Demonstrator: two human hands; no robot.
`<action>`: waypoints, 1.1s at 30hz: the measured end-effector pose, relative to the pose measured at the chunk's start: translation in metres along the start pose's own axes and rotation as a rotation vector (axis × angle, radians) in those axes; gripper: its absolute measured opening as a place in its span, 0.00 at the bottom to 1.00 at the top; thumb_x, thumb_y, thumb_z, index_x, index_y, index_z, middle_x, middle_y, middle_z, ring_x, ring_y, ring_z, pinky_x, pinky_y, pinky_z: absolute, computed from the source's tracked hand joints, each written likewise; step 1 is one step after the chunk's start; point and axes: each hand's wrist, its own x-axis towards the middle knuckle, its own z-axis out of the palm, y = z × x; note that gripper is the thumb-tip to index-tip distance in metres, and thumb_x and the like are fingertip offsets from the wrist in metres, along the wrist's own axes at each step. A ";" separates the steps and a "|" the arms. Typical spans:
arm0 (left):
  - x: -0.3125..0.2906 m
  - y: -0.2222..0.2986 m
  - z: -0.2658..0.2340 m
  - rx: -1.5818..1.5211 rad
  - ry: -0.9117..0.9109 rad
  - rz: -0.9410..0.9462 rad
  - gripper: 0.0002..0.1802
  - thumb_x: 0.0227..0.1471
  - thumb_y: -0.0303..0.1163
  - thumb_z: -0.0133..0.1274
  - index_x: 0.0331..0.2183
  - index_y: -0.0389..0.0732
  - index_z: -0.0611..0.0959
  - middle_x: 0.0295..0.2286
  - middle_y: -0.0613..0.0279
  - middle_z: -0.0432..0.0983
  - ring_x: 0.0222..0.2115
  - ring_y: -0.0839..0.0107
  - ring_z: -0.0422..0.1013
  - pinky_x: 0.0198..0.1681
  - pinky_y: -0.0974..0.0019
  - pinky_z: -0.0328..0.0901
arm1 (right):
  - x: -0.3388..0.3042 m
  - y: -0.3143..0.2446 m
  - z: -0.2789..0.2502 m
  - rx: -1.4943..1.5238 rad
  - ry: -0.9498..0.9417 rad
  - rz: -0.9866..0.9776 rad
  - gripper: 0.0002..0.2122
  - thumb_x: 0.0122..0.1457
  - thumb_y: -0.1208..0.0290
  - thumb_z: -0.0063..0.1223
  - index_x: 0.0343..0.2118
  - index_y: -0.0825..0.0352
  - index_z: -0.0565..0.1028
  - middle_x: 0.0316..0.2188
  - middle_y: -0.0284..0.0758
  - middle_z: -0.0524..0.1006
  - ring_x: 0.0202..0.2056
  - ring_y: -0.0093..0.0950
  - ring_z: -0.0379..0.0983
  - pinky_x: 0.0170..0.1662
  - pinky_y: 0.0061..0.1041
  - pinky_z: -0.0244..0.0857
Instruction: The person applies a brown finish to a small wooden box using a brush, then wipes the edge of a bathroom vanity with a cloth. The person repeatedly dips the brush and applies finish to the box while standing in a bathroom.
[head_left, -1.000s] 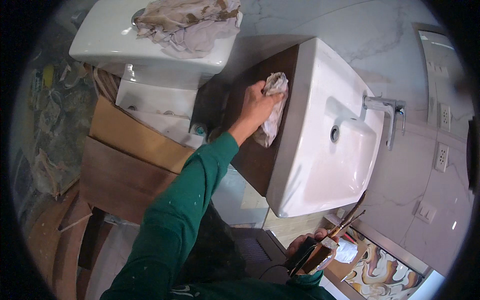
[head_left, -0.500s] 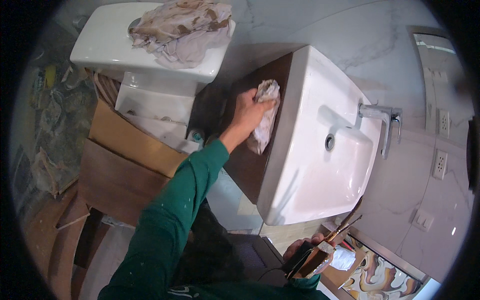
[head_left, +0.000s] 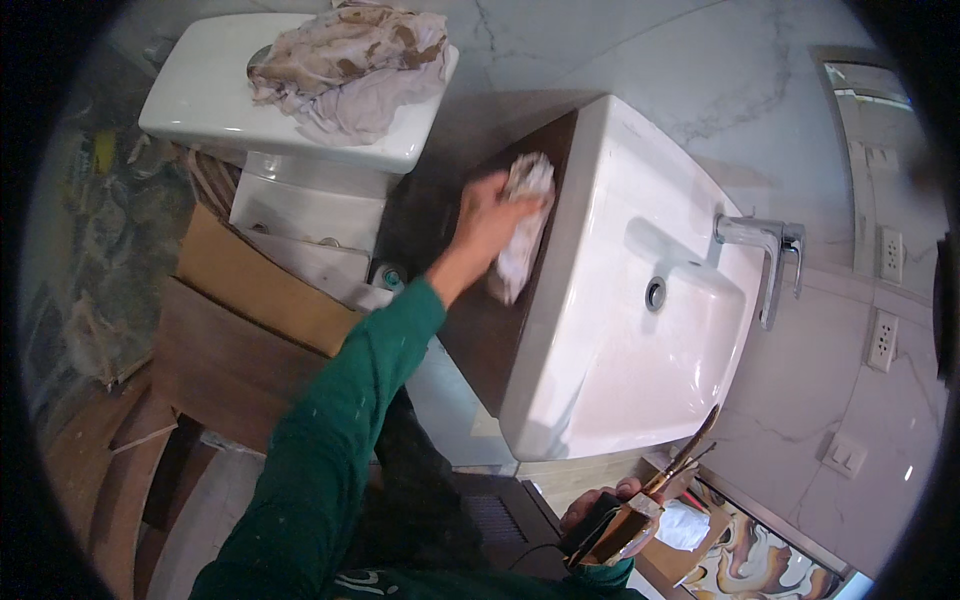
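Note:
My left hand (head_left: 486, 222), its green sleeve coming up from the lower left, is closed around a crumpled, stained whitish rag (head_left: 522, 235). The rag lies against the dark brown side panel (head_left: 487, 345) of the cabinet beneath the white washbasin (head_left: 640, 370). At the lower right, my right hand (head_left: 590, 505) is wrapped around a small brown container (head_left: 622, 530) with thin paintbrushes (head_left: 680, 465) sticking out of it. A black object (head_left: 592, 527) is by the fingers there, partly hidden, and I cannot make out its kind.
A chrome tap (head_left: 765, 240) juts over the basin. To the left is a white toilet (head_left: 190, 100), with a bunched, stained cloth (head_left: 350, 75) on its tank. Cardboard and brown boards (head_left: 230, 350) lean before the toilet. Plastic sheeting (head_left: 95, 270) hangs at far left.
My left hand and the rag have shifted slightly up and left along the panel. The whole view has tilted a little. My right hand keeps its hold.

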 end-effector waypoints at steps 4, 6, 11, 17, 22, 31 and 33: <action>-0.018 -0.003 -0.006 -0.093 -0.021 -0.029 0.17 0.49 0.28 0.60 0.42 0.33 0.81 0.36 0.58 0.80 0.35 0.72 0.75 0.41 0.68 0.69 | 0.000 0.006 0.003 0.048 0.011 -0.006 0.25 0.61 0.44 0.39 0.46 0.64 0.71 0.40 0.73 0.68 0.37 0.66 0.71 0.32 0.61 0.70; 0.007 0.009 -0.006 -0.099 -0.020 -0.019 0.16 0.49 0.28 0.59 0.41 0.32 0.81 0.36 0.58 0.80 0.34 0.72 0.75 0.40 0.68 0.69 | -0.001 0.007 0.008 0.023 0.005 0.006 0.24 0.62 0.45 0.40 0.46 0.64 0.71 0.40 0.73 0.68 0.37 0.66 0.71 0.32 0.60 0.70; 0.054 0.025 0.007 -0.229 -0.073 -0.044 0.16 0.49 0.28 0.60 0.41 0.33 0.81 0.35 0.58 0.80 0.33 0.73 0.75 0.38 0.68 0.69 | 0.000 0.005 0.018 0.004 0.024 -0.011 0.23 0.61 0.46 0.41 0.43 0.64 0.72 0.37 0.71 0.70 0.34 0.64 0.71 0.28 0.55 0.70; -0.049 -0.031 -0.011 0.015 0.006 -0.058 0.17 0.43 0.31 0.64 0.35 0.32 0.82 0.30 0.55 0.81 0.30 0.73 0.73 0.35 0.65 0.68 | 0.001 0.010 0.015 -0.053 0.086 -0.059 0.24 0.60 0.45 0.42 0.40 0.65 0.73 0.33 0.63 0.73 0.30 0.61 0.71 0.26 0.55 0.69; -0.145 -0.055 -0.023 -0.036 -0.043 -0.109 0.14 0.45 0.27 0.63 0.35 0.32 0.80 0.30 0.57 0.80 0.31 0.76 0.71 0.35 0.66 0.67 | -0.004 0.013 0.006 -0.037 0.044 -0.002 0.24 0.60 0.45 0.42 0.42 0.66 0.72 0.36 0.59 0.74 0.34 0.64 0.71 0.30 0.61 0.68; -0.091 -0.032 -0.008 0.069 0.036 0.007 0.17 0.43 0.32 0.63 0.35 0.31 0.81 0.30 0.50 0.80 0.30 0.66 0.75 0.36 0.63 0.68 | -0.014 0.009 -0.007 -0.275 -0.106 0.002 0.25 0.64 0.41 0.32 0.52 0.55 0.68 0.39 0.67 0.70 0.37 0.60 0.73 0.31 0.52 0.73; -0.049 -0.018 0.000 -0.026 0.047 0.040 0.17 0.42 0.32 0.63 0.33 0.31 0.81 0.29 0.48 0.80 0.29 0.64 0.75 0.35 0.61 0.68 | -0.020 0.010 -0.012 -0.237 -0.027 -0.022 0.25 0.63 0.43 0.34 0.48 0.60 0.69 0.37 0.64 0.71 0.35 0.59 0.72 0.31 0.51 0.71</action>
